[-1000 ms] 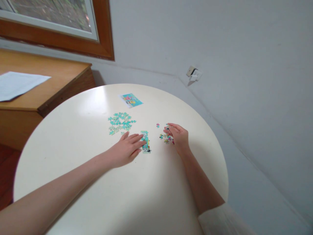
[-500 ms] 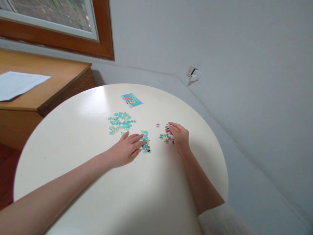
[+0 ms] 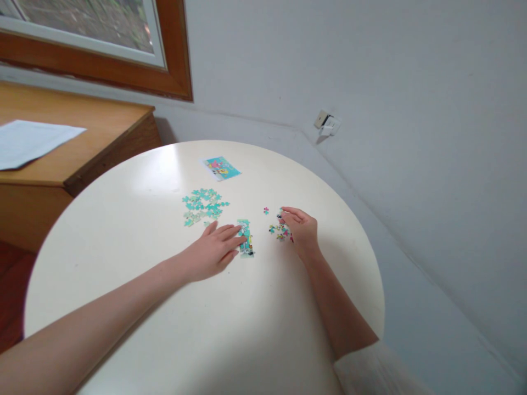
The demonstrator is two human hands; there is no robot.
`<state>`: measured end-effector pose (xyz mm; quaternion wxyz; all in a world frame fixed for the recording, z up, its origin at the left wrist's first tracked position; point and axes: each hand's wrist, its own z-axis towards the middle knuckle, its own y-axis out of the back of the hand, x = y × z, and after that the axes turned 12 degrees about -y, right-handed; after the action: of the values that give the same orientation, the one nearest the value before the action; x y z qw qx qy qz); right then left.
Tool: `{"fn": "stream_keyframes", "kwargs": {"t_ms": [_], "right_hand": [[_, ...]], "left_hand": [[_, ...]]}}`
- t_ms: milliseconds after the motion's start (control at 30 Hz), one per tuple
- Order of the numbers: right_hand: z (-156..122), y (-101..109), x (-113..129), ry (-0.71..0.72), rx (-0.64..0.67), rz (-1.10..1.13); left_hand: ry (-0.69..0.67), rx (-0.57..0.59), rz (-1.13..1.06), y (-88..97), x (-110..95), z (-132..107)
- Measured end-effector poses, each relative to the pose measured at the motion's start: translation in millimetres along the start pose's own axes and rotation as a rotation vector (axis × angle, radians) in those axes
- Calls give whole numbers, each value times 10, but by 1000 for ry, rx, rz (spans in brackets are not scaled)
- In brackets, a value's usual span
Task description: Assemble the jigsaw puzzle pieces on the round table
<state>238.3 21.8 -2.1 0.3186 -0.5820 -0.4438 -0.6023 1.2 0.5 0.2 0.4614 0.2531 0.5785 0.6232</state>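
My left hand [image 3: 212,252] lies flat with its fingers spread. Its fingertips rest on a narrow joined section of jigsaw puzzle [image 3: 246,247], turquoise with white and yellow figures, and cover part of its left side. Over a small group of pink, yellow and multicoloured puzzle pieces [image 3: 281,230], my right hand [image 3: 302,227] is closed, thumb and fingers pinched on a puzzle piece [image 3: 280,215] at the group's upper edge. The hand hides some of the pieces at the right. A single pink puzzle piece [image 3: 265,210] lies apart, left of these fingertips.
Loose turquoise puzzle pieces [image 3: 202,204] are spread beyond my left hand. A picture card [image 3: 222,168] lies near the far edge of the round white table [image 3: 185,329]. At the left stands a wooden cabinet [image 3: 111,118] with paper sheets [image 3: 35,140] on top. A wall borders the table.
My right hand's fingertips have shifted slightly left over the colourful pieces, and the pinched piece has moved a little. My left hand stays in place on the joined section.
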Motion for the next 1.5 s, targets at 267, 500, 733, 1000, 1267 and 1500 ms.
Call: {"fn": "stream_keyframes", "kwargs": {"t_ms": [267, 500, 733, 1000, 1267, 1500], "right_hand": [[-7, -36, -14, 64, 84, -49], [-29, -53, -16, 147, 154, -176], [-55, -63, -30, 240, 224, -272], [-84, -65, -33, 267, 245, -400], [-90, -63, -21, 342, 225, -517], [-60, -68, -48, 402, 214, -615]], "left_hand": [[2, 26, -2, 19, -8, 14], [-3, 30, 14, 20, -9, 6], [-11, 0, 12, 3, 0, -1], [-9, 18, 12, 15, -5, 5], [-17, -3, 16, 0, 3, -2], [-6, 8, -2, 1, 2, -1]]}}
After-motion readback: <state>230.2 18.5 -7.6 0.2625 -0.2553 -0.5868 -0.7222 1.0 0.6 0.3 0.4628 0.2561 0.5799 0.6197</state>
